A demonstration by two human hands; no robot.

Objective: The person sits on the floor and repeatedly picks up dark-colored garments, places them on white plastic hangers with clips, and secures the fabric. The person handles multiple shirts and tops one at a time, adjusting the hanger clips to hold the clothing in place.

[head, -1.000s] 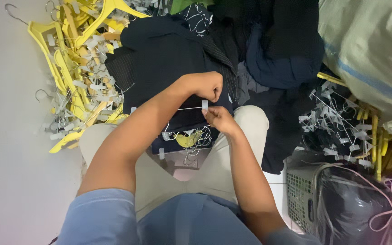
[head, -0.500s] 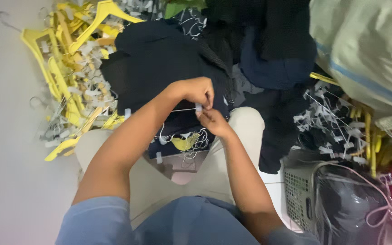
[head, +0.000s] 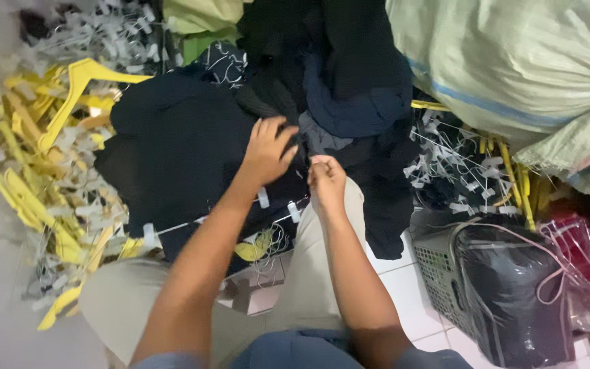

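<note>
A dark navy garment (head: 179, 147) lies over my knees, clipped to a wire hanger (head: 172, 229) with small white clips along its bar. My left hand (head: 269, 149) rests on top of the dark cloth, fingers spread and pressing down. My right hand (head: 327, 179) is beside it, fingers pinched together at the edge of the garment near the hanger; what it pinches is too small to make out. A yellow hanger piece (head: 254, 249) hangs below the bar between my legs.
A heap of yellow hangers with white clips (head: 42, 171) fills the left. More dark clothes (head: 349, 89) pile up ahead. A big pale sack (head: 513, 75) sits at upper right, loose clip hangers (head: 455, 171) below it, and a grey basket with a bagged dark bundle (head: 507, 294) at lower right.
My left hand has let go of the hanger wire and moved up onto the dark garment, fingers spread. My right hand stays pinched near the clip bar. The view has shifted closer.
</note>
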